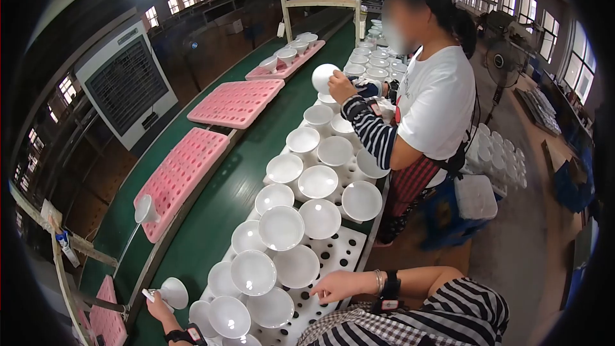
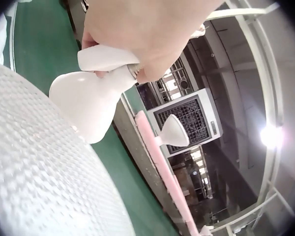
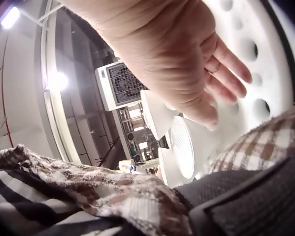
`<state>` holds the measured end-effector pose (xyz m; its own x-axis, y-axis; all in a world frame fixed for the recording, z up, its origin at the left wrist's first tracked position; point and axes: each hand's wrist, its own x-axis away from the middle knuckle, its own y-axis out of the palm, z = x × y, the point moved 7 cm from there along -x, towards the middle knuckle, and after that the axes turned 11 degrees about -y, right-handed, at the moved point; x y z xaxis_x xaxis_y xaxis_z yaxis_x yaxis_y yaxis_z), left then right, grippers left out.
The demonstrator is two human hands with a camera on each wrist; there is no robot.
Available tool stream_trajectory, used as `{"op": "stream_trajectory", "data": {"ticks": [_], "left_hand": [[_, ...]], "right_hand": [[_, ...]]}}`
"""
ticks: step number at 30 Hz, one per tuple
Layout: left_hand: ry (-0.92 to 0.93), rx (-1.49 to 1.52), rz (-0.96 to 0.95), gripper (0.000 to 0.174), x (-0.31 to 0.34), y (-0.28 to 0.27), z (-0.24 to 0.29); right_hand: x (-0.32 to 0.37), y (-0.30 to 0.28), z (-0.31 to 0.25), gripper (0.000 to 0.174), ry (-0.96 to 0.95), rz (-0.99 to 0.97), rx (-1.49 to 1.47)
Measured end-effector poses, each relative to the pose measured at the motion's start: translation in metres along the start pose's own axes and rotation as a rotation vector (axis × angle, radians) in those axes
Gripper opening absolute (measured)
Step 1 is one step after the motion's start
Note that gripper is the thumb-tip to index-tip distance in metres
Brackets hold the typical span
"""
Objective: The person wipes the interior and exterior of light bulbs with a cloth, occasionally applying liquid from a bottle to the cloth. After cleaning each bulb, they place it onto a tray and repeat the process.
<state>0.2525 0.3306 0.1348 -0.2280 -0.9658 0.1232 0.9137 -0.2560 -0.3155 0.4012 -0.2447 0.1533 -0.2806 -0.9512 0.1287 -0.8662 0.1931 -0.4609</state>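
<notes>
Evidently pinching a white reflector bulb (image 1: 175, 293) by its base end in the left hand (image 1: 159, 311), perhaps to avoid smudges, with right hand (image 1: 339, 285) relaxed, empty, over perforated tray (image 1: 357, 253).

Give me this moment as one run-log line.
left hand: grips white lamp near its base | right hand: holds nothing, by perforated white tray | other lamps: face-up in rows

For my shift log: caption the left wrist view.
Left hand holding a white reflector bulb above the green conveyor belt.
</notes>
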Motion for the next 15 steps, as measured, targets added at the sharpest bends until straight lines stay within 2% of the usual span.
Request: {"op": "stream_trajectory", "data": {"ticks": [1,2,4,5,9,11,12,14,15], "left_hand": [[0.03,-0.111,0.007,0.028,-0.001,0.005,-0.003],[0.029,-0.11,0.003,0.028,-0.002,0.006,-0.007],[-0.002,-0.315,-0.106,0.026,-0.003,0.018,-0.017],[0.025,-0.282,-0.099,0.026,-0.004,0.018,-0.019],[0.123,-0.403,-0.079,0.027,-0.024,0.007,-0.028],[0.143,-0.557,-0.155,0.026,-0.026,0.005,-0.031],[0.145,-0.558,-0.151,0.026,-0.016,0.0,-0.021],[-0.075,-0.281,-0.17,0.024,0.018,-0.013,-0.001],[-0.071,-0.281,-0.163,0.024,0.031,-0.02,0.009]], "right_hand": [[-0.003,0.012,0.01,0.06,0.035,-0.12,0.013],[-0.006,0.02,0.021,0.06,0.039,-0.117,0.013],[-0.016,0.021,0.005,0.077,-0.17,-0.076,0.011],[-0.019,0.025,0.012,0.086,-0.082,-0.177,0.027],[-0.039,0.036,0.015,0.079,-0.195,-0.086,0.042],[-0.053,0.054,0.017,0.073,-0.375,-0.045,0.252],[-0.058,0.053,0.01,0.073,-0.38,-0.044,0.251],[-0.064,0.05,0.001,0.065,-0.127,-0.127,0.182],[-0.063,0.047,-0.01,0.065,-0.135,-0.128,0.182]]}}
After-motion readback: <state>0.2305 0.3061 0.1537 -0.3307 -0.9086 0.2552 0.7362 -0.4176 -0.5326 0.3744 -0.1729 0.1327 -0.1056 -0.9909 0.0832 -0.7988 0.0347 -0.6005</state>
